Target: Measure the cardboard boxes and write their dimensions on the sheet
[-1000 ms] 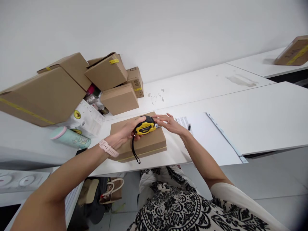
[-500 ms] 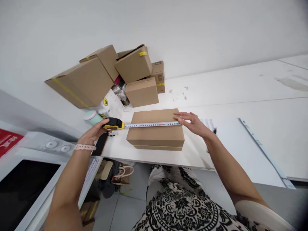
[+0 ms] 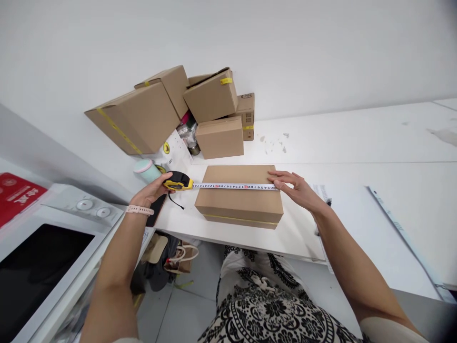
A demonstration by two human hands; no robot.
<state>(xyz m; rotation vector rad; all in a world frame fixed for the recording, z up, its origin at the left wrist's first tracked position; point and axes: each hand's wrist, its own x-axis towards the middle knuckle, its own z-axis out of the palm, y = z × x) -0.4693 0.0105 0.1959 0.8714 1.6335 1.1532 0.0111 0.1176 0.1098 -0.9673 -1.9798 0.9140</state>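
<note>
A closed cardboard box [image 3: 239, 205] lies on the white table in front of me. My left hand [image 3: 152, 191] is closed around a yellow and black tape measure [image 3: 178, 181], just off the box's left edge. Its blade [image 3: 232, 186] is drawn out straight across the top of the box, numbers facing up. At the box's right edge, my right hand [image 3: 298, 190] presses the blade's end with the thumb, its fingers resting on the box top. A black wrist cord hangs from the tape measure onto the table.
Several cardboard boxes [image 3: 210, 97] are stacked against the wall at the back left. A mint cup [image 3: 146, 170] stands beside my left hand. A microwave [image 3: 46, 257] is at the left. White sheets [image 3: 367, 238] lie on the right.
My view has shifted, so the box and hands appear farther right. The tape measure's cord now shows on the table. Both hands keep their hold, the blade still across the box.
</note>
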